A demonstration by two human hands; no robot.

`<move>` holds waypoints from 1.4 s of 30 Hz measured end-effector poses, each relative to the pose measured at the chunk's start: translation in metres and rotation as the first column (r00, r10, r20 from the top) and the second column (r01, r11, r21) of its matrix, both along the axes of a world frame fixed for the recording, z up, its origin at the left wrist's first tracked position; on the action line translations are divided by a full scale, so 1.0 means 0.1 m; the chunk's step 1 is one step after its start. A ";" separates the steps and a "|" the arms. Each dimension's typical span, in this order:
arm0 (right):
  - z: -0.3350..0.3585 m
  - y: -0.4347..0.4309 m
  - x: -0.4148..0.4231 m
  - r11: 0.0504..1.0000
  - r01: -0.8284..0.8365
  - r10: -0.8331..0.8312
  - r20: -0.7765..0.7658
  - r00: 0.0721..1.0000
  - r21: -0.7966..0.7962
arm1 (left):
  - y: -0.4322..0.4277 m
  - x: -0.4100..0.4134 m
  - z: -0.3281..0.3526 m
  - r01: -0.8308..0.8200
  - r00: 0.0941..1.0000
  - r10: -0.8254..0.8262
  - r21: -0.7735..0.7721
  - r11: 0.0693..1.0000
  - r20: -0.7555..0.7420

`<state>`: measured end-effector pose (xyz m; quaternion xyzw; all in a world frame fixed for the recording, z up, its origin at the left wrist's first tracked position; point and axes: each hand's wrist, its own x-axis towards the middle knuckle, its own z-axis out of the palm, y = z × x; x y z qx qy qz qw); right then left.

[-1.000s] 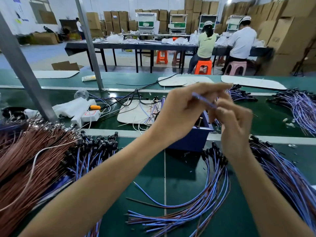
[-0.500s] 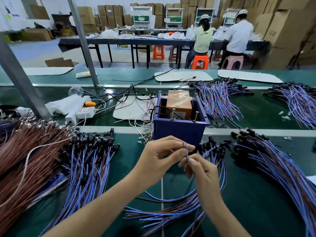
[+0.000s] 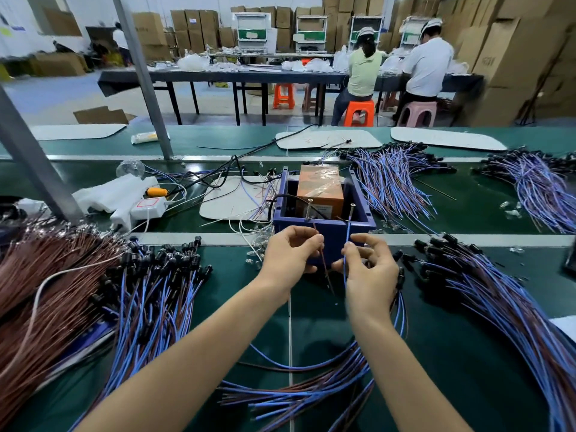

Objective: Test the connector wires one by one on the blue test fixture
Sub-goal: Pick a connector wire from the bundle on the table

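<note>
The blue test fixture point(image 3: 361, 224), an open blue box with an orange block point(image 3: 321, 187) inside and two upright metal pins near its front wall, stands mid-bench. My left hand point(image 3: 288, 255) pinches the brown lead point(image 3: 321, 254) of a connector wire, its tip reaching up toward the left pin. The blue lead point(image 3: 347, 241) is pinched by my right hand point(image 3: 369, 269) and runs up toward the right pin. Whether the tips touch the pins is unclear. Both hands hover just in front of the fixture's front wall.
Piles of blue-and-brown connector wires lie left point(image 3: 149, 294), right point(image 3: 498, 294), below my hands point(image 3: 311, 391) and behind the fixture point(image 3: 392, 179). A brown wire heap point(image 3: 40, 291) fills the far left. A white power strip point(image 3: 146, 207) and a slanted metal post point(image 3: 31, 157) stand at back left.
My hands came down from in front of my face to the fixture and separated: the two leads, held together before, are now spread apart, one in each hand, pointing at the pins.
</note>
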<state>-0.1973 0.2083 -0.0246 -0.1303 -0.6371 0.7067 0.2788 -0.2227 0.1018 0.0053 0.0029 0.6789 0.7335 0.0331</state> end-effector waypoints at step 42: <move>-0.10 -0.05 -0.16 0.995 0.034 -0.027 0.086 0.996 -0.090 | -0.06 -0.24 -0.11 -0.126 0.981 0.114 0.068 0.990 0.159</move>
